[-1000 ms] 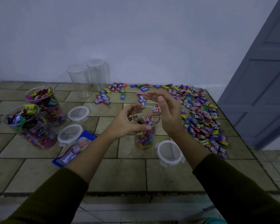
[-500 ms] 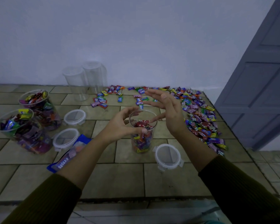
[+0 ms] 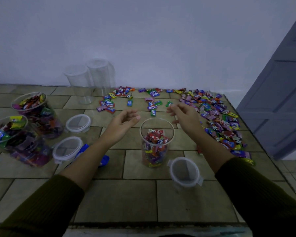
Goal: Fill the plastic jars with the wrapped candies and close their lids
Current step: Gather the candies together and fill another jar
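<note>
Mid-frame, the half-filled jar (image 3: 156, 147) stands lidless on the tiled surface (image 3: 118, 199) between the left hand (image 3: 121, 124) and right hand (image 3: 186, 118), both hovering with fingers relaxed and empty, loose candies (image 3: 219, 117) scattered at right.

Seemingly a plain home room; tiled counter (image 3: 109, 199) against a painted wall (image 3: 143, 40); panelled grey door (image 3: 280, 100) alongside.

jar (image 3: 157, 144): is showing clear glossy plastic | candies (image 3: 219, 120): are glinting in shiny wrappers | table (image 3: 116, 202): is looking matt, tiled
</note>
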